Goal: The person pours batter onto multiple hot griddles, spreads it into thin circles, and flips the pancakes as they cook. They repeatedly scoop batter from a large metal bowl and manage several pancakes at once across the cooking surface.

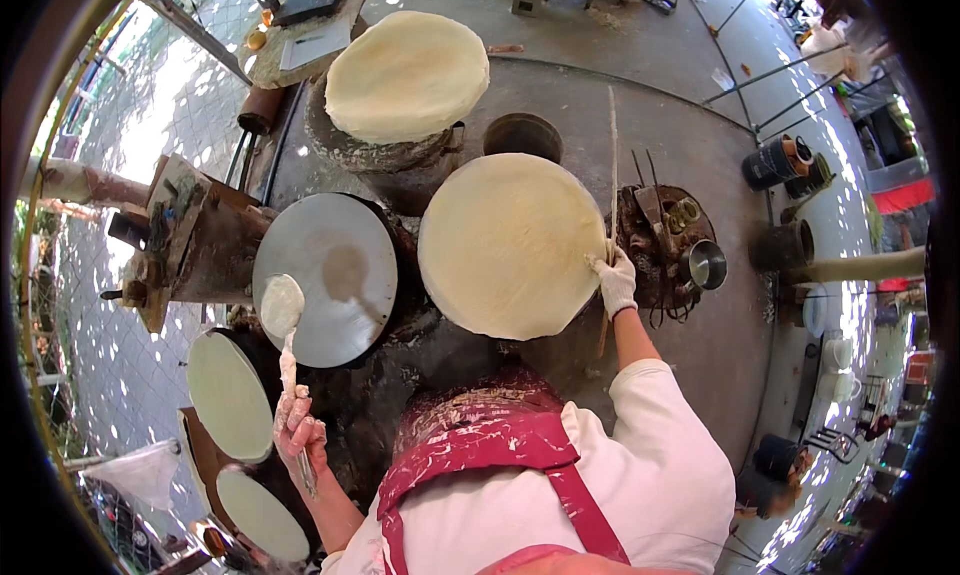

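My left hand (300,427) is bare and smeared with batter, its fingers wrapped round the handle of a ladle (282,305). The batter-coated bowl of that ladle is over the left part of a round grey griddle (355,320), whose surface carries a darker patch. On my right hand (617,278) is a whitish glove, closed at the right edge of a large, pale round flatbread (508,245). A long thin stick (613,145) runs past that edge through the gloved hand; whether the fingers grip it too, I cannot tell.
Another flatbread (408,75) lies on a round stand at the back. Two pale discs, an upper one (230,395) and a lower one (262,515), are at the left. Right of my glove, a round stool (655,245) bears tongs and a metal cup (706,265). A dark round opening (523,135) is behind.
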Demonstrator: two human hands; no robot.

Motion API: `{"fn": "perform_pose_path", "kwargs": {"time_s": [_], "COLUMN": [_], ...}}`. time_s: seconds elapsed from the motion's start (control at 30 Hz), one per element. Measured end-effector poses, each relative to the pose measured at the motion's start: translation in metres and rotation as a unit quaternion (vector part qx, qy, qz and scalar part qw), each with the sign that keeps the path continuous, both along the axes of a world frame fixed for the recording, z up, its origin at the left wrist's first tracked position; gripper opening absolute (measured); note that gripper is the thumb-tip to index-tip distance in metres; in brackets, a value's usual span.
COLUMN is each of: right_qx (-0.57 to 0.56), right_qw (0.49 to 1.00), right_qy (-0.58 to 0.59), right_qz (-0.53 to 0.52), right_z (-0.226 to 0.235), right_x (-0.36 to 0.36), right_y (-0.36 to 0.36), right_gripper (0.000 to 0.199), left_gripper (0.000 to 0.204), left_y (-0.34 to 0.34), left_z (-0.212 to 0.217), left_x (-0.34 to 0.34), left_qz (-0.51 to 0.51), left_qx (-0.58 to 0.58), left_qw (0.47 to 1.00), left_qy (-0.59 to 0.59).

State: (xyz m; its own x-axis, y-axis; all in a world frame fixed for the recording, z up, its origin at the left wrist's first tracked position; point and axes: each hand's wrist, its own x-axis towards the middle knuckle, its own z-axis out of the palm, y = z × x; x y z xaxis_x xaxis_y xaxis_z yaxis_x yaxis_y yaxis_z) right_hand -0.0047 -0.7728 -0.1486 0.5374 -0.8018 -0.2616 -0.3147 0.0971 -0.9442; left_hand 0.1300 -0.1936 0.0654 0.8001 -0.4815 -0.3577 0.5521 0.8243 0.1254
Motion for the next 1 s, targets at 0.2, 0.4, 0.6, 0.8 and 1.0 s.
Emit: {"fn": "perform_pose_path", "kwargs": {"time_s": [0.2, 0.4, 0.6, 0.8, 1.0], "right_qx": [-0.219, -0.492, -0.437, -0.458, -0.56], "right_qw": [0.973, 0.803, 0.717, 0.671, 0.674], "right_qy": [0.074, 0.136, 0.168, 0.253, 0.177], "right_qz": [0.006, 0.309, 0.517, 0.525, 0.448], "right_z": [0.051, 0.096, 0.087, 0.089, 0.181], "right_x": [0.017, 0.157, 0.291, 0.284, 0.198], "right_y": [-0.006, -0.039, -0.058, -0.034, 0.029], "right_gripper": [0.044, 0.034, 0.051, 0.039, 0.036], "left_gripper": [0.035, 0.031, 0.031, 0.035, 0.029], "left_y": [-0.049, -0.064, -0.061, -0.037, 0.01], "left_z": [0.001, 0.01, 0.015, 0.009, -0.004], "left_x": [-0.028, -0.046, -0.073, -0.094, -0.112], "left_qz": [0.036, 0.058, 0.086, 0.137, 0.125], "left_qx": [0.002, 0.043, 0.022, 0.059, 0.073], "left_qw": [0.999, 0.997, 0.996, 0.989, 0.989], "left_qy": [-0.007, 0.008, 0.013, 0.007, -0.007]}}
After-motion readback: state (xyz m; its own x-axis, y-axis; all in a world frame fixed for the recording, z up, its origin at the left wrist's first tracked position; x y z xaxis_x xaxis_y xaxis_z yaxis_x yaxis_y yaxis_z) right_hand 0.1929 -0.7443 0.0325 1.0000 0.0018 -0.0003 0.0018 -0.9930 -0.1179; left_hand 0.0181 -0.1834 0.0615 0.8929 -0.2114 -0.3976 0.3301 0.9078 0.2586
